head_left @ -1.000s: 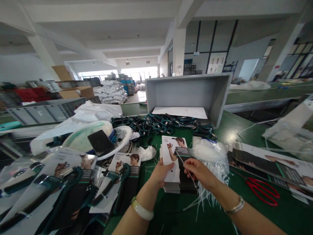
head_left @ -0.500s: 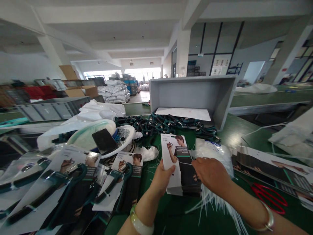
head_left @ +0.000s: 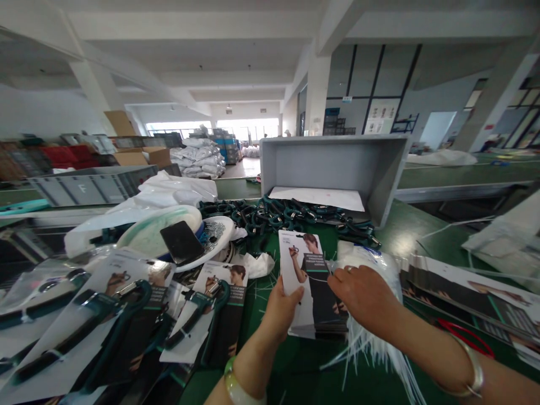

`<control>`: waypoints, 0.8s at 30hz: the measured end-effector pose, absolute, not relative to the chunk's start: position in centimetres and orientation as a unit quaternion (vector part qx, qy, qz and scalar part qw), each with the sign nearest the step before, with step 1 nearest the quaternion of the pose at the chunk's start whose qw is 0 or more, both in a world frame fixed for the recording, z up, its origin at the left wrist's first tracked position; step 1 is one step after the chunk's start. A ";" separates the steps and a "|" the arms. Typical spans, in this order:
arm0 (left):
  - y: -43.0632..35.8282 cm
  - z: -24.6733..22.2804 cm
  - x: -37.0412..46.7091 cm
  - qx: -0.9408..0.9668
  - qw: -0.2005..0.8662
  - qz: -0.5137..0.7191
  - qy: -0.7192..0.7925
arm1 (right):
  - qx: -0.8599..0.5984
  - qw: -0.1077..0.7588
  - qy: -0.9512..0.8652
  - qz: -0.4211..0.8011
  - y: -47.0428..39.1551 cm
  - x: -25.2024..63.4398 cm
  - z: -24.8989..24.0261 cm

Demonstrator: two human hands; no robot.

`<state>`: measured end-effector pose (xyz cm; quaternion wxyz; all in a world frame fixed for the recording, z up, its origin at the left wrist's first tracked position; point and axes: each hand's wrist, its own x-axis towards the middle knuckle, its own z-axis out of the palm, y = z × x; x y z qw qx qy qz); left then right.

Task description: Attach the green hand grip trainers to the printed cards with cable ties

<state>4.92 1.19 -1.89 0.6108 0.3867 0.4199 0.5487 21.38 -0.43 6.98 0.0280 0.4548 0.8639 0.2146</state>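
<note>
A stack of printed cards lies on the green table, its top card showing a person and a hand grip. My left hand holds the stack's left edge, thumb on top. Over the right side of the stack, my right hand is closed in a pinch; a thin white strip shows near its fingertips. Beside and partly under that hand is a bag of white zip ties, their tails spreading toward me. Cards with green-black hand grips attached lie to the left of the stack.
Loose hand grips are heaped before a grey bin on its side. At the left are a white bowl of small metal parts and a black phone. More cards and red scissors lie at the right.
My right hand has shifted slightly left over the stack, and its forearm now covers more of the red scissors. My left hand keeps its hold on the cards.
</note>
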 end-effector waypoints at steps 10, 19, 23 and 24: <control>0.9 -2.3 5.0 0.415 0.592 0.557 0.408 | 0.440 0.031 0.872 0.213 -0.2 21.2 7.1; -0.4 -2.3 5.0 0.325 0.669 0.554 0.374 | 0.449 0.018 0.867 0.215 -0.4 20.9 7.4; -1.0 -1.5 5.2 0.336 0.664 0.558 0.366 | 0.443 0.026 0.870 0.215 -0.5 20.7 7.3; -1.2 -1.2 5.4 0.335 0.669 0.557 0.361 | 0.444 0.028 0.869 0.215 -0.6 20.4 6.9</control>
